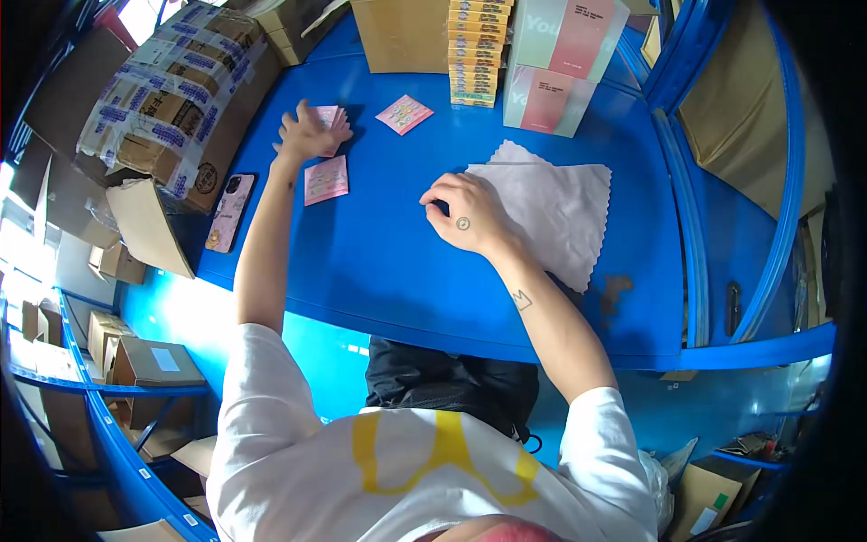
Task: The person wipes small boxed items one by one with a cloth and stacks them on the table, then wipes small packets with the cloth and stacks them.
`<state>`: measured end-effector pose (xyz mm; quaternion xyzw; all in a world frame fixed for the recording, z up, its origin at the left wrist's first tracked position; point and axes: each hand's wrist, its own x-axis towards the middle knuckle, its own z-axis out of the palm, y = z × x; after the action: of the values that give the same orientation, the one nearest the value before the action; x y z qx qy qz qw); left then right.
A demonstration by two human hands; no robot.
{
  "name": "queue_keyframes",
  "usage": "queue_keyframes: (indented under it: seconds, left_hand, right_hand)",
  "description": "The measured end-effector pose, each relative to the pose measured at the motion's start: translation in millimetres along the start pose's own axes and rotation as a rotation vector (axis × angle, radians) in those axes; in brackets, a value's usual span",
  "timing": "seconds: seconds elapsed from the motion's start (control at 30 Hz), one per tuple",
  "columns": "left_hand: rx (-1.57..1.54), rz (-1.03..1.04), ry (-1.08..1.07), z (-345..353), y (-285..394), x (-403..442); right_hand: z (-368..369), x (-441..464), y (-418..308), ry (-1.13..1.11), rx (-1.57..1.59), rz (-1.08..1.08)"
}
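Note:
My left hand [310, 135] is over a small pile of pink packets [336, 117] at the upper left of the blue table, fingers spread; whether it touches them is unclear. Just below it lies another pink packet [326, 181]. A single pink packet [405, 115] rests further right. My right hand [461, 213] is at the table's middle, its fingers curled inward, beside the left edge of a pale scalloped cloth [564, 217]. Nothing can be made out inside its fingers.
A phone in a pink case [229, 213] lies at the left, near a large taped carton [176, 99]. At the back stand a brown box [402, 36], a stack of yellow boxes [476, 54] and two pink-and-grey boxes [549, 98]. A blue frame [677, 181] borders the right.

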<state>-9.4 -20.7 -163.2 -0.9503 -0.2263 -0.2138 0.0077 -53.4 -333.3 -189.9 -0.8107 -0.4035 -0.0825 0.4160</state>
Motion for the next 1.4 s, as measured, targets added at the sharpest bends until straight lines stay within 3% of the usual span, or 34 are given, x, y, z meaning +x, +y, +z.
queue_keyframes:
  seconds: [0.03, 0.13, 0.2, 0.27, 0.4, 0.47, 0.53, 0.73, 0.87, 0.9, 0.93, 0.97, 1.03, 1.07, 1.2, 1.3, 1.33, 1.4]
  left_hand:
    - [0.095, 0.052, 0.081, 0, 3, 0]
    - [-0.035, 0.185, 0.271, -19, 44, 3]
    - [-0.555, 0.42, 0.049, -17, 73, 8]
    - [-0.308, 0.327, -0.176, 2, 105, 6]
    - [-0.193, 0.309, -0.344, 39, 124, 11]
    - [-0.275, 0.394, -0.316, 38, 116, 6]
    - [-0.329, 0.285, -0.253, 52, 106, 8]
    - [-0.348, 0.163, -0.215, 5, 113, -19]
    - [-0.831, 0.093, -0.145, -14, 118, -53]
    - [-1.095, 0.061, -0.266, -20, 120, -61]
    - [-1.355, 0.018, -0.387, -24, 122, -70]
    - [-1.361, 0.005, -0.389, -28, 123, -79]
    - [-2.231, -0.078, -0.909, -37, 125, -87]
    - [-2.243, -0.076, -0.9, -41, 124, -90]
    - [-2.598, -0.011, -1.18, -58, 130, -99]
    - [-2.449, -0.11, -0.91, -55, 129, -105]
    - [-2.287, -0.03, -0.699, -53, 131, -107]
    - [-1.929, 0.203, -0.327, -47, 135, -113]
  right_hand:
    - [-1, 1, -1, -0.008, 0.0, 0.012]
    - [-2, 2, -3, -0.022, -0.051, 0.015]
    - [-3, 1, -5, -0.04, -0.102, 0.021]
    - [-12, 5, -1, 0.038, -0.163, -0.011]
    - [-55, 0, 16, 0.293, -0.378, -0.08]
    - [-84, -6, 17, 0.176, -0.638, 0.26]
    - [-98, -17, 18, 0.038, -0.856, 0.617]
    - [-110, -23, 35, -0.081, -0.686, 0.742]
    - [-118, -13, 32, -0.262, -0.571, 0.86]
    - [-119, -13, 33, -0.269, -0.58, 0.865]
    - [-119, -15, 37, -0.164, -0.468, 0.799]
    - [-119, -18, 40, -0.059, -0.353, 0.732]
    - [-121, -12, 46, 0.155, -0.132, 0.571]
    - [-120, -9, 45, 0.149, -0.142, 0.564]
    - [-122, -3, 40, 0.674, 1.34, 0.423]
    - [-108, 0, 32, 0.649, 1.537, 0.462]
    - [-102, -4, 30, 0.518, 1.607, 0.398]
    - [-83, -4, 15, 0.502, 1.651, 0.479]
